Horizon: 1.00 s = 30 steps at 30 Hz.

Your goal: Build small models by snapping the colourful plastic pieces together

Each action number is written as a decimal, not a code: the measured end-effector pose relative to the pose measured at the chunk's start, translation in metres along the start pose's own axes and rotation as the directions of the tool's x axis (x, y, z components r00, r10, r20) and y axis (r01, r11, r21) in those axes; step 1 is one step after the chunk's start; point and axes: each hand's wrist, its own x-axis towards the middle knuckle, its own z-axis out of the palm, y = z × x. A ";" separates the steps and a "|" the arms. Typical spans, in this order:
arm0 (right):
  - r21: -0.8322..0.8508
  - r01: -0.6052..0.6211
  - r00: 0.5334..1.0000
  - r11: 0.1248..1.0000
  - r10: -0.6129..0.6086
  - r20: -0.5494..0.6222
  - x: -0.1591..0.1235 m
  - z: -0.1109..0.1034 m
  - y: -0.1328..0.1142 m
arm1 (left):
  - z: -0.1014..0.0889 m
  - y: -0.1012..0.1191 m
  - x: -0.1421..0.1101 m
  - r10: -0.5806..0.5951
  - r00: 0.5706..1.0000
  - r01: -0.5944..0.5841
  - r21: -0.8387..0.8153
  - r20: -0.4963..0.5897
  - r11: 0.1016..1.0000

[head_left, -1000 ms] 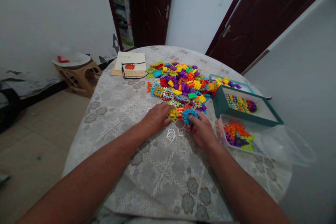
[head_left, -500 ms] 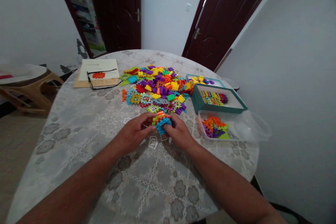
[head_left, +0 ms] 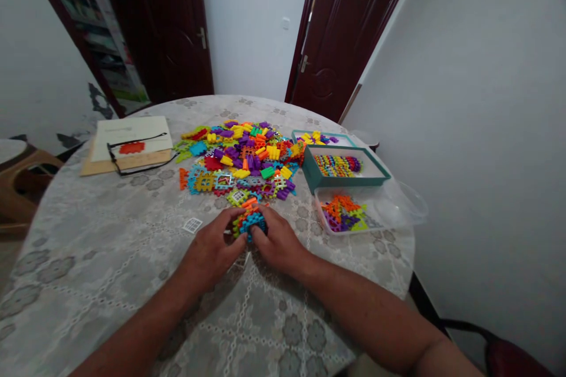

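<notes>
My left hand (head_left: 211, 252) and my right hand (head_left: 278, 244) meet at the middle of the round table (head_left: 110, 259), fingers closed around a small cluster of joined plastic pieces (head_left: 250, 221), blue, orange and green. Just beyond it lies a wide pile of loose coloured interlocking pieces (head_left: 241, 156). A small white grid piece (head_left: 192, 225) lies flat on the cloth to the left of my left hand.
A teal box (head_left: 342, 166) with coloured pieces stands right of the pile, a clear plastic tub (head_left: 349, 215) of pieces in front of it. A booklet with glasses on it (head_left: 128, 144) lies far left. Dark doors stand behind; a wall runs close on the right.
Both hands drew the cluster out of the pile's edge toward me and closed on it together. The view swung to the right, so the table shifted left in frame.
</notes>
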 end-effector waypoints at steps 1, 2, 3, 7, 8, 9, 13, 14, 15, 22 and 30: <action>0.004 0.015 1.000 1.000 -0.015 0.026 0.000 -0.003 -0.001 | -0.001 -0.001 0.000 0.004 1.000 -0.004 0.010 0.003 1.000; 0.029 0.014 0.998 0.999 -0.016 0.059 0.001 -0.005 -0.001 | -0.002 -0.002 0.001 0.007 1.000 -0.007 0.014 0.008 1.000; 0.069 0.002 0.995 0.998 -0.009 0.101 0.002 -0.008 0.000 | -0.004 -0.004 0.002 0.009 1.000 -0.009 0.008 0.017 1.000; 0.277 -0.100 0.963 0.956 0.023 0.268 0.004 -0.015 0.005 | -0.008 -0.008 0.004 -0.006 0.999 0.011 -0.118 0.044 0.993; 0.294 -0.108 0.960 0.950 0.023 0.279 0.004 -0.015 0.006 | -0.007 -0.008 0.004 -0.013 0.999 0.021 -0.172 0.044 0.985; 0.288 -0.101 0.964 0.952 0.022 0.264 0.003 -0.014 0.006 | -0.006 -0.007 0.003 -0.021 0.999 0.029 -0.223 0.041 0.974; 0.135 0.037 0.993 0.990 -0.052 0.105 -0.003 -0.004 0.002 | 0.002 -0.003 -0.001 -0.011 1.000 0.011 -0.274 0.000 0.962; 0.104 0.076 0.993 0.992 -0.084 0.082 -0.004 -0.002 0.001 | 0.004 -0.001 -0.002 0.000 1.000 -0.004 -0.248 -0.015 0.969; 0.082 0.103 0.992 0.991 -0.109 0.069 -0.005 0.000 0.000 | 0.005 0.000 -0.003 0.014 0.999 -0.020 -0.222 -0.029 0.975; 0.088 0.079 0.995 0.993 -0.084 0.052 -0.006 0.002 0.004 | 0.008 0.007 -0.006 -0.015 1.000 0.021 -0.226 0.026 0.974; 0.019 0.095 0.991 0.995 -0.096 0.094 -0.007 0.005 0.001 | 0.007 0.002 -0.005 0.027 1.000 -0.028 -0.148 -0.006 0.989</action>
